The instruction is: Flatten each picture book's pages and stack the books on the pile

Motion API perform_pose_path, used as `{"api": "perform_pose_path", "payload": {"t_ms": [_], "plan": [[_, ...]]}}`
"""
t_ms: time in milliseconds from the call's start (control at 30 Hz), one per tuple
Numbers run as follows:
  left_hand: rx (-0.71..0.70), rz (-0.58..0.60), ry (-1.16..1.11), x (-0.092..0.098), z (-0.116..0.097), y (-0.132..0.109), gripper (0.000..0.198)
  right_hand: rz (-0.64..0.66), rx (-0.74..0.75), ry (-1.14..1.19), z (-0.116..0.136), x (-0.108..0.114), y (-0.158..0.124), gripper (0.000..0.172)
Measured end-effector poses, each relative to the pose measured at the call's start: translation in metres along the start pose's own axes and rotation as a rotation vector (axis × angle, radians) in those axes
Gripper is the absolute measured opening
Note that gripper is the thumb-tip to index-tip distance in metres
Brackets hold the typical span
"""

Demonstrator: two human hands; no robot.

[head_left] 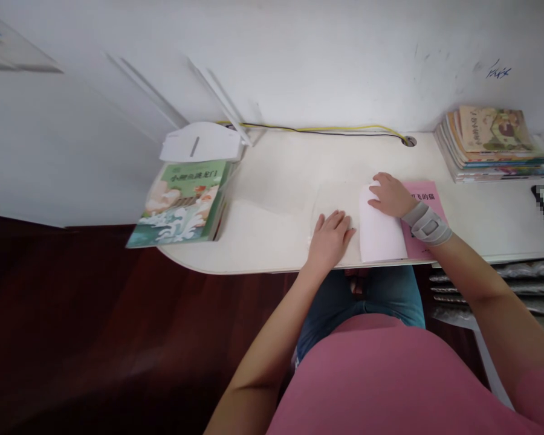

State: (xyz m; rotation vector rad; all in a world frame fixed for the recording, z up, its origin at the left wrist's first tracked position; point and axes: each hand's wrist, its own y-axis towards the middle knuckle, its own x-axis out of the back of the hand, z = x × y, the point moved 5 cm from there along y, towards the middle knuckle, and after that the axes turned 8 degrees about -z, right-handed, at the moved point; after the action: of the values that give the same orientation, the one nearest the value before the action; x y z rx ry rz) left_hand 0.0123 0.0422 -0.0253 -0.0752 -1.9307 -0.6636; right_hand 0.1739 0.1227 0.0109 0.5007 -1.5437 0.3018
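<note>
**Q:** What's on the feed?

**A:** Head cam only. I see a person seated at a white worktop [281, 169], both bare hands on it.

**Q:** Left hand?

**A:** Left hand [330, 240] lies flat near the front edge, fingers open and spread on a clear plastic sheet [338, 202].

**Q:** Right?

**A:** Right hand [390, 194] sits on a curled white paper sheet [381, 226], fingers bent over its upper edge. I can't tell if that's a real grip or just pressure. Grey wrist brace [427, 223] on that wrist.

**Q:** Where's the paper exactly?

**A:** Just right of the left hand, at the worktop's front edge, between the clear plastic sheet and a pink booklet [424, 196]. The booklet runs under the right wrist.

**Q:** What else is up there?

**A:** Back right, a stack of picture books [492, 145]. Far left, a green book in clear wrap [179, 202], overhanging the edge, with a white plastic object [199, 142] behind it. Yellow and black cables [317, 128] run along the wall to a grommet hole [408, 141].
</note>
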Motion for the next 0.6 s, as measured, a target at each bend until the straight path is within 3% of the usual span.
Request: {"api": "perform_pose_path", "payload": {"t_ms": [233,600], "plan": [[0.042,0.004,-0.011,0.0003,0.0005,0.0027,0.020,0.015,-0.015,-0.028,-0.0018,0.0035,0.0007,0.037],[0.013,-0.118,-0.141,0.0093,-0.0016,0.0016,0.021,0.023,0.054,0.025,-0.0010,0.0047,0.0020,0.035]]}}
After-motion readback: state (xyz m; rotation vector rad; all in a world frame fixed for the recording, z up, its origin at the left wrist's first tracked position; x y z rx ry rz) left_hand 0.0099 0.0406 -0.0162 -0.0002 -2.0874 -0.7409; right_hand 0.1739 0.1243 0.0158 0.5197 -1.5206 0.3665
